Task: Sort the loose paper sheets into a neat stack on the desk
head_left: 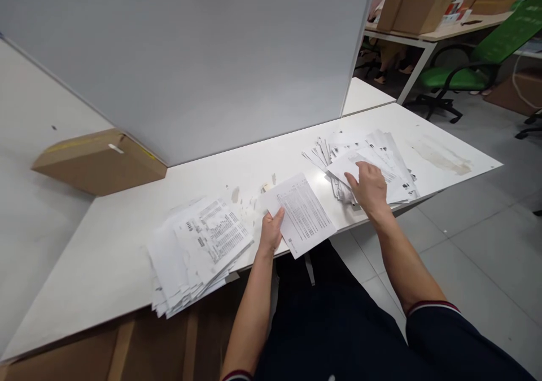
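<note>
My left hand (pixel 271 231) grips a printed sheet of paper (pixel 302 214) by its left edge, thumb on top, out over the table's front edge. Whether more than one sheet is in it, I cannot tell. Over the loose pile of papers (pixel 393 166) on the right is my right hand (pixel 370 186), its thumb and index finger apart. A mostly white sheet lies under its fingers; contact with it is unclear. To the left of my left hand, a thicker stack of printed papers (pixel 203 245) lies spread unevenly, partly overhanging the table's front edge.
A grey-white panel (pixel 220 59) stands along the back of the white table (pixel 114 257). A cardboard box (pixel 101 163) leans at the back left corner. Stains (pixel 442 155) mark the table's right end. Beyond are a green chair (pixel 457 79) and a desk with stacked cartons (pixel 417 11).
</note>
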A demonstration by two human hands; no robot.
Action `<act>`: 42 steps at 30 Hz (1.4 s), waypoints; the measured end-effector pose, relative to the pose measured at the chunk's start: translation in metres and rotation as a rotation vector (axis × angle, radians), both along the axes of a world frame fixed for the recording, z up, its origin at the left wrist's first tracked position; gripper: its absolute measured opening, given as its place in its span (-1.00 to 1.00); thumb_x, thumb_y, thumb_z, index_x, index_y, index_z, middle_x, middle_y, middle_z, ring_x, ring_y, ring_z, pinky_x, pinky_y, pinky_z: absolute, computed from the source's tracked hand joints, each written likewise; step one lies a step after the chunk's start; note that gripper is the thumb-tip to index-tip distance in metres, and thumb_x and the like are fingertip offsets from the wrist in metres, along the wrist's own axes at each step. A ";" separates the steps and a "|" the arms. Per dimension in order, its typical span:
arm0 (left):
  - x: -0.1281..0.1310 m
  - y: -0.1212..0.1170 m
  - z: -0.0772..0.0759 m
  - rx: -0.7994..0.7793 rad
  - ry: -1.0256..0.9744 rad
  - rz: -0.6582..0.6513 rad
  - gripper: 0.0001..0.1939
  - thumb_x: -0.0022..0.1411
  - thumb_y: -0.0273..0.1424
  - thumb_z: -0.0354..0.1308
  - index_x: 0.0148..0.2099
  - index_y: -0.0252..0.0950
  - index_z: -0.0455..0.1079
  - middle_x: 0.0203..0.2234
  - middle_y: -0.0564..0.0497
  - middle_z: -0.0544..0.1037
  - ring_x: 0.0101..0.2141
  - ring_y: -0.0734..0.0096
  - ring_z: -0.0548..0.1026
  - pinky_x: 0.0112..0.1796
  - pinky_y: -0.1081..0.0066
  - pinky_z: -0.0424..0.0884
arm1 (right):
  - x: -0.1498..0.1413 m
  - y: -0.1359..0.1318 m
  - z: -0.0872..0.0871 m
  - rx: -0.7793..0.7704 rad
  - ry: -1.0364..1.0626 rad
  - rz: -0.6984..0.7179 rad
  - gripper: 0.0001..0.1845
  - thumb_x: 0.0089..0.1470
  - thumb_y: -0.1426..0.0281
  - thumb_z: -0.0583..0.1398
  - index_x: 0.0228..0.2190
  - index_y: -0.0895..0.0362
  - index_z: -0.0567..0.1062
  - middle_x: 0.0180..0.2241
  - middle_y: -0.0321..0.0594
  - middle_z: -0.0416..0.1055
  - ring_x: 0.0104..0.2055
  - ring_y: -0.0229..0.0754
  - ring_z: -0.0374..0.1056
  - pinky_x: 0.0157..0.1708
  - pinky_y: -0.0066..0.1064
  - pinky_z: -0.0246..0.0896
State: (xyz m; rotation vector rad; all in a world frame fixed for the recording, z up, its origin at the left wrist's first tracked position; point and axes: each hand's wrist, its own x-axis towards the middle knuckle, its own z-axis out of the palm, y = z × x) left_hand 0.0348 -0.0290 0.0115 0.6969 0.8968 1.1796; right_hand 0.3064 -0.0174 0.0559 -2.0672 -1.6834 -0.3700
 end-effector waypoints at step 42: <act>-0.002 -0.006 0.021 0.176 0.159 0.088 -0.50 0.08 -0.12 0.17 -0.01 -0.33 0.39 -0.12 -0.13 0.53 0.00 0.15 0.41 0.05 0.20 0.28 | -0.078 -0.016 -0.015 -0.277 1.078 0.469 -0.65 0.06 0.16 0.09 -0.19 0.14 0.36 -0.24 -0.12 0.43 -0.23 -0.13 0.35 -0.26 -0.31 0.23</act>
